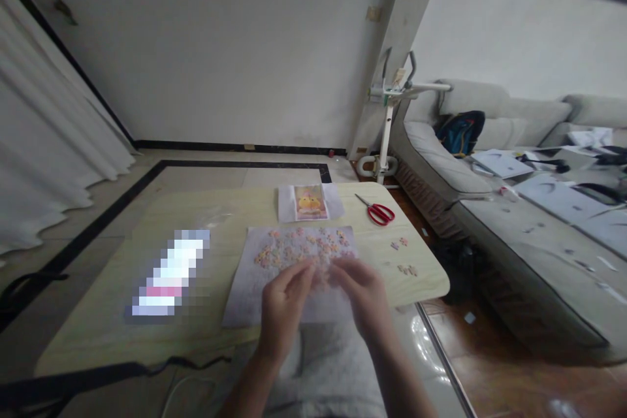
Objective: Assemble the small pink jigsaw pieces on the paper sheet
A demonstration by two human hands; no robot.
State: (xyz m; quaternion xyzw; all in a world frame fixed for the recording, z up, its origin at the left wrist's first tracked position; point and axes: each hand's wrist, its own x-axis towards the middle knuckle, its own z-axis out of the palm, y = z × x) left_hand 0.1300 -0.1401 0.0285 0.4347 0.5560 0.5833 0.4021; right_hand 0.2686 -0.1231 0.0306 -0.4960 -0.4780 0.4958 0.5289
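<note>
Both my hands are over the near part of a white sheet (245, 304) on the table. Small coloured pieces (277, 251), like jigsaw pieces, lie scattered across it. My left hand (287, 294) has thumb and fingers pinched together near the sheet's middle. A short gap to its right, my right hand (361, 287) is pinched in the same way. Blur hides whatever the fingertips hold. Beyond the sheet lies a picture card (310, 202) with yellow figures, resting on white paper.
Red-handled scissors (379, 213) lie at the table's (411, 261) far right, with a few loose pieces (407, 270) nearer. On the left is a bright, pixelated rectangle (176, 268). A grey sofa (514, 228) and white exercise equipment (386, 137) stand beyond the right edge.
</note>
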